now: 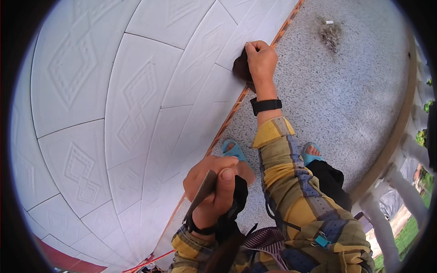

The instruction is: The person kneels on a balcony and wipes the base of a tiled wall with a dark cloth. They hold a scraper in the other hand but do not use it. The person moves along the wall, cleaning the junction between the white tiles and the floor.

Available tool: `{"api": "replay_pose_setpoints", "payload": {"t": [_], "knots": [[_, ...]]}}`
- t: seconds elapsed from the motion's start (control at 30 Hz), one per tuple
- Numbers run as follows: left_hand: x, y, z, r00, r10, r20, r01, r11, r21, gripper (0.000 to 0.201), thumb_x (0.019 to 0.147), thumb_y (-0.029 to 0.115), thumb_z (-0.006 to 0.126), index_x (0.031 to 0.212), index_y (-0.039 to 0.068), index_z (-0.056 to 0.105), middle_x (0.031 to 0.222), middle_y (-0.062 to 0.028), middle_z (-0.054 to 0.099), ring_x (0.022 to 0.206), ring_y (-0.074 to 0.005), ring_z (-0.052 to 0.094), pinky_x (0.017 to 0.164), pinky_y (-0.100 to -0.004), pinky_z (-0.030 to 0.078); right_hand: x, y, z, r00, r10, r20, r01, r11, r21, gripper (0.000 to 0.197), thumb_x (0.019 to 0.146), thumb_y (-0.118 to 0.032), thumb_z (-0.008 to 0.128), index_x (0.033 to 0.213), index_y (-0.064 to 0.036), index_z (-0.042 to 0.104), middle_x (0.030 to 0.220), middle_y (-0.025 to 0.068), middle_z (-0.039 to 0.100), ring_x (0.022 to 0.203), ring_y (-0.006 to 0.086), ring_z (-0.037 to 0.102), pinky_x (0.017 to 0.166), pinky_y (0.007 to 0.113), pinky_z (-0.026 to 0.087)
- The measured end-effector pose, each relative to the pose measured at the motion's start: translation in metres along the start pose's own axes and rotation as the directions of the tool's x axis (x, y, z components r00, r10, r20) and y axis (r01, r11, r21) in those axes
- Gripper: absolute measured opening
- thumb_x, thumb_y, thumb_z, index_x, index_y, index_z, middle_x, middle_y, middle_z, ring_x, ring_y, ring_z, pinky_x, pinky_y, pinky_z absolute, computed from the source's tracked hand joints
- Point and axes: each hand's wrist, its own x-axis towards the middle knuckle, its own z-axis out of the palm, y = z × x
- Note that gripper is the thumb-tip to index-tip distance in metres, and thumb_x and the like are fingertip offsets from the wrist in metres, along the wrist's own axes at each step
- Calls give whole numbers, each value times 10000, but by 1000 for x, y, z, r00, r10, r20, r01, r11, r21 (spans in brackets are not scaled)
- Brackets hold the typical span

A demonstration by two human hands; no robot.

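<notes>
My right hand [263,63] is closed on a dark brown cloth [241,68], which lies against the white tiled wall [182,82] just above the border strip at its foot. Part of the cloth is hidden behind the hand. Nearer to me, my left hand [211,186] is closed with its thumb up. A thin, flat grey-brown strip [202,193] runs out of its grip down toward the wrist; its exact kind does not show. The left hand is apart from the wall.
Speckled grey floor [341,100] spreads to the right of the wall, with a small heap of grey dust [331,36] at the far end. A curved balustrade [387,182] bounds the floor on the right. My feet in blue slippers [312,154] stand below. A red cord [152,261] lies at the bottom.
</notes>
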Motion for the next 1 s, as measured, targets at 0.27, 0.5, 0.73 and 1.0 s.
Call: {"api": "replay_pose_setpoints", "payload": {"t": [0.27, 0.5, 0.73, 1.0], "knots": [[-1, 2, -2, 1000, -3, 6, 3, 1000, 20, 242, 995, 183, 568, 904, -23, 658, 663, -81, 614, 562, -195, 575, 526, -319, 444, -29, -54, -12, 994, -102, -49, 110, 974, 198, 181, 872, -183, 719, 855, -4, 710, 711, 72, 679, 645, 134, 615, 626, 274, 486], [-4, 6, -10, 997, -73, 1, 73, 997, -13, 241, 993, 178, 578, 896, -25, 662, 711, -89, 640, 580, -190, 584, 542, -308, 454, -28, -39, 16, 905, -260, -336, 317, 940, 127, 151, 909, -158, 653, 869, -13, 637, 842, 116, 681, 744, 254, 640, 721, 351, 512], [-4, 5, -7, 999, -52, -12, 52, 999, -14, 202, 982, 149, 592, 935, -36, 659, 700, -95, 638, 600, -185, 608, 564, -308, 470, -58, 88, 30, 946, 324, 2, -323, 946, -21, 226, 877, -226, 638, 863, -1, 627, 872, 227, 686, 799, 370, 673, 731, 457, 518], [-7, 6, -10, 997, -70, -17, 70, 997, -18, 186, 978, 145, 601, 911, -19, 656, 739, -102, 651, 616, -199, 609, 581, -306, 479, -116, 12, 7, 926, 268, 268, -350, 876, 333, 234, 851, -184, 739, 923, 14, 638, 819, 53, 657, 734, 123, 579, 669, 279, 486]]}}
